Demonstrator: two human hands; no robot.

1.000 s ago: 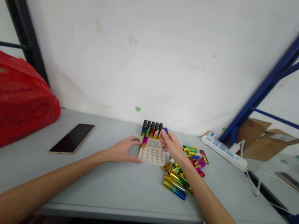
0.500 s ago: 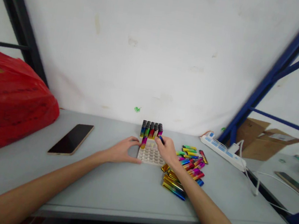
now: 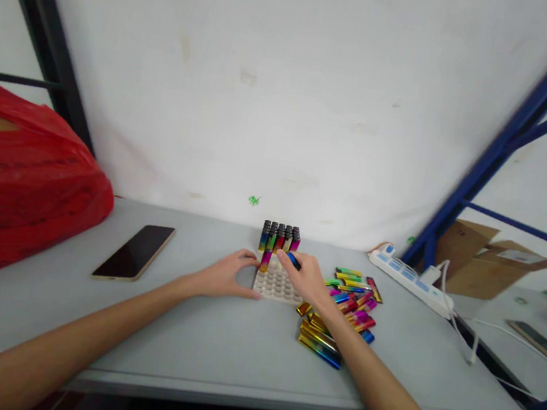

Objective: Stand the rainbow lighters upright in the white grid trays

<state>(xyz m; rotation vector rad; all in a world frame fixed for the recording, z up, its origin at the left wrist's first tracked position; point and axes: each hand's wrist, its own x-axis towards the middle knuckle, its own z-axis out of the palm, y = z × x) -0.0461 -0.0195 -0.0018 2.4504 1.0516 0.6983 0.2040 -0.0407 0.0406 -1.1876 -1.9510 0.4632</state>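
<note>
A pale tray (image 3: pixel 276 285) with rows of round holes lies on the table. My left hand (image 3: pixel 225 274) curves around its left side, thumb at the near corner and fingers at the far one, bracing it. In a hole at the tray's far left corner stands a magenta and gold lighter (image 3: pixel 264 262). Over the tray's far rows, my right hand (image 3: pixel 308 278) pinches a dark blue shiny lighter (image 3: pixel 292 259), its lower end partly hidden by the fingers. Just behind stands a block of upright lighters (image 3: pixel 280 236) with black tops. Right of the tray, loose metallic lighters (image 3: pixel 321 338) lie heaped, partly under my right forearm.
A phone (image 3: pixel 135 252) lies on the table (image 3: pixel 184 348) to the left, near a bulging red plastic bag (image 3: pixel 23 192). At right are a white power strip (image 3: pixel 410 277) with cables, a blue metal frame (image 3: pixel 486 156) and an open cardboard box (image 3: pixel 482 266). A white wall rises behind.
My right hand has shifted slightly, bringing the blue lighter a little left and lower over the tray's far rows. My left hand stays at the tray's side. The view has moved slightly.
</note>
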